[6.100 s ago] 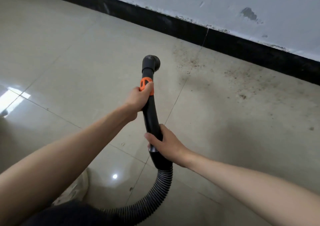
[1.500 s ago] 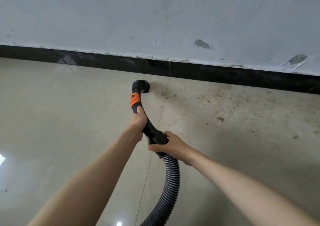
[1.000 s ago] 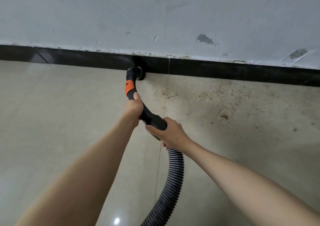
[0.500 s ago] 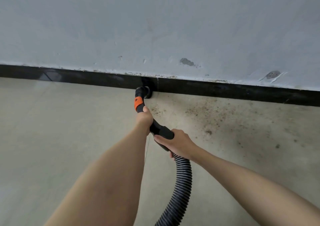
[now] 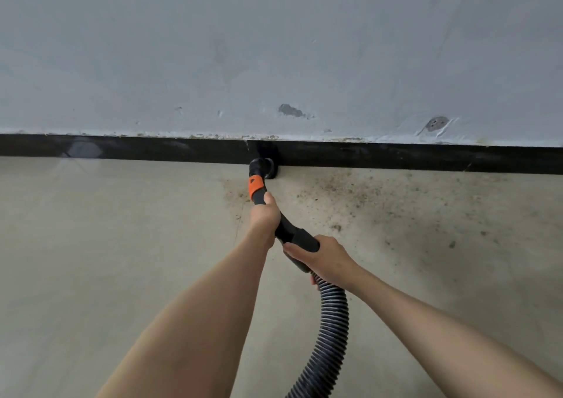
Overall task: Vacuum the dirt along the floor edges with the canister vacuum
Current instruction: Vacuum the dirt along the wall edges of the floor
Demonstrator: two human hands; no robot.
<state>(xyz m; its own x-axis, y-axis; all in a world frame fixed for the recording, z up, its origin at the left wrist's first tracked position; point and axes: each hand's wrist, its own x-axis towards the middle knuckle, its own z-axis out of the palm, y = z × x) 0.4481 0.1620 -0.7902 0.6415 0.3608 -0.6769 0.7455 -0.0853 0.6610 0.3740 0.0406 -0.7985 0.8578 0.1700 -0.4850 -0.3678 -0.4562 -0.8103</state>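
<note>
Wall (image 5: 274, 47): a big flat wall in front of you, painted pale grey-blue, with small chips and a couple of rough grey patches low down.
Floor (image 5: 91, 260): smooth beige tile, a bit shiny, with a thin straight seam line running away from you toward the wall.
Baseboard (image 5: 396, 157): a long, glossy black strip where the wall meets the floor.
Dirt (image 5: 350, 196): brown crumbs and specks spread over the floor, thickest close to the baseboard and to the right of the nozzle (a few bigger bits lie further right).
Hose (image 5: 329, 336): a black bendy tube with round ridges all along it, curving up from the bottom edge to your right hand.
Wand (image 5: 286, 227): a hard, smooth black plastic pipe, bent like a gentle curve, reaching from the hose toward the wall.
Right hand (image 5: 326, 257): your fingers are curled tight around the thick end of the wand, just where the hose joins it.
Left hand (image 5: 264, 215): you grip the wand higher up, fingers wrapped round it, thumb near the orange band.
Nozzle (image 5: 262, 166): a small round black head, down on the floor right against the baseboard.
Orange band (image 5: 255, 186): a bright orange plastic ring around the wand, just behind the nozzle.
</note>
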